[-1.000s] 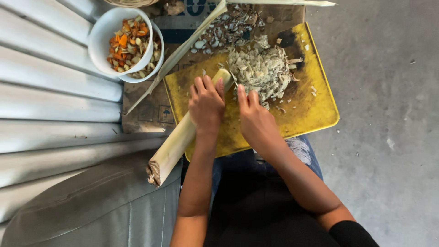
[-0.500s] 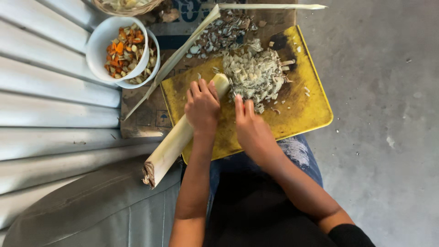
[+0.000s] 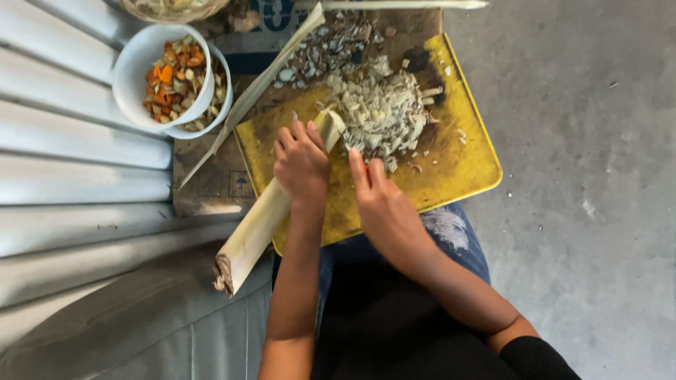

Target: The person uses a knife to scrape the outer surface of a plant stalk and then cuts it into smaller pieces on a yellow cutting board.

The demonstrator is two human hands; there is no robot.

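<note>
The pale stalk [image 3: 264,218] lies slantwise across my yellow board [image 3: 465,165], cut tip by the chopped pile [image 3: 380,112], root end toward my left knee, my left hand [image 3: 301,160] wrapped tight around it, my right hand [image 3: 380,204] closing beside the tip on what I cannot tell.

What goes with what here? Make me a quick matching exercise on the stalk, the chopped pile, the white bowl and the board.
Things:
1. stalk
2. chopped pile
3. white bowl
4. board

Descriptions:
A. yellow, flat
B. under the left hand
C. holds orange and pale pieces
D. heaped on the board's far side

Pairs: 1-B, 2-D, 3-C, 4-A
</note>
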